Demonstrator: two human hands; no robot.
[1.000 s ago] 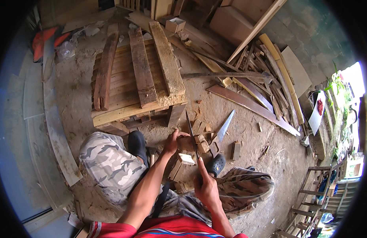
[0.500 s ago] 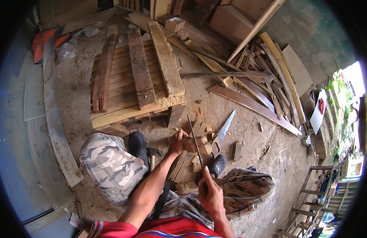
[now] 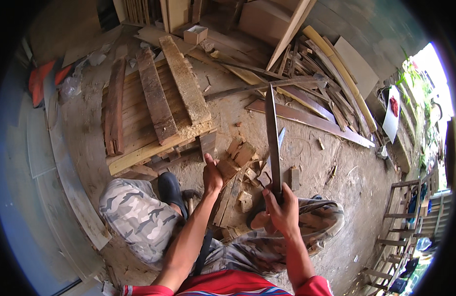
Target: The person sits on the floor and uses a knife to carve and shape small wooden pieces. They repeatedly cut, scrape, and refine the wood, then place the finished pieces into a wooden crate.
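My left hand (image 3: 212,177) is closed around the near end of a rough wooden block (image 3: 229,168), thumb pointing up. My right hand (image 3: 283,211) grips a machete (image 3: 273,133), its long dark blade upright and apart from the block on the right. Just behind the blade a handsaw (image 3: 264,179) lies on the ground, partly hidden. Split wood offcuts (image 3: 245,201) are scattered between my feet. Beside my left shoe (image 3: 171,191) rests a hammer (image 3: 190,197), only partly visible.
A low slatted wooden table (image 3: 135,161) stands ahead on the left, bearing rough planks (image 3: 156,98). Scrap timber (image 3: 299,74) is heaped at the far right. A wooden ladder-like frame (image 3: 396,215) lies at the right. Another offcut (image 3: 294,178) lies beyond my right hand.
My right hand has swung the machete up and to the right, away from the block. My left hand has moved slightly left, still holding the wood, which is now tilted differently.
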